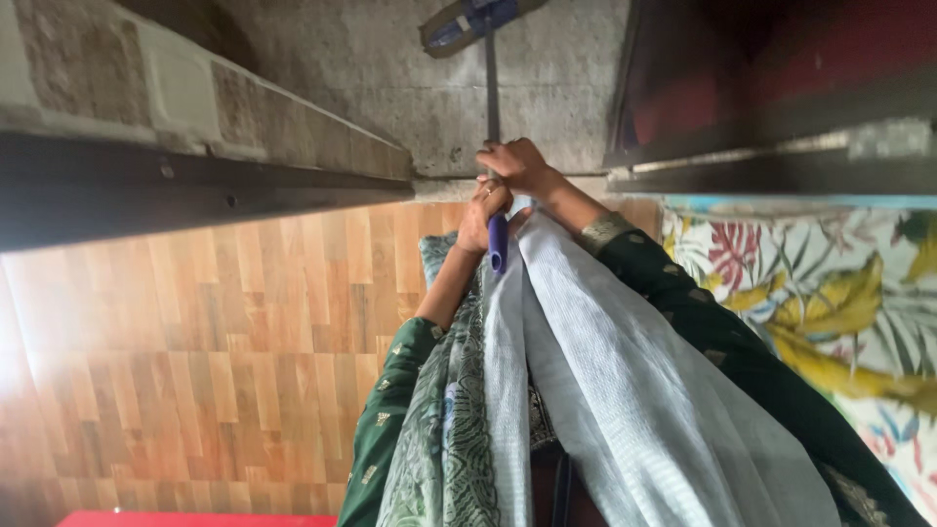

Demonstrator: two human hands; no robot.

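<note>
Up at twelve o'clock, both hands close around a mop handle point(492, 98), a thin dark pole that runs from the hands toward the top edge. The right hand point(515, 164) sits higher on the pole, fingers wrapped tight about it, knuckles toward the camera. Just below, at about six o'clock from it and touching or nearly touching it, the left hand point(484, 217) grips the lower part of the pole, where a purple grip point(498, 244) sticks out beneath its fingers. The mop head point(470, 23), flat, blue and grey, lies at the far end of the pole on a grey concrete floor point(556, 78), close to the top edge. Both arms wear dark green sleeves point(683, 293) with small gold marks, and a gold cuff shows at the right wrist. A pale blue-white cloth point(625, 390) hangs from between the arms toward five o'clock, with a green patterned cloth point(444, 439) beside it at seven o'clock. At nine o'clock lies wood-pattern flooring point(215, 342), edged above by a dark metal rail point(195, 190) and a stone ledge point(117, 78). At three o'clock a sheet with red, yellow and green leaves point(830, 293) spreads under a dark shelf edge point(781, 166). A red strip point(195, 518) shows at the bottom left corner.
</note>
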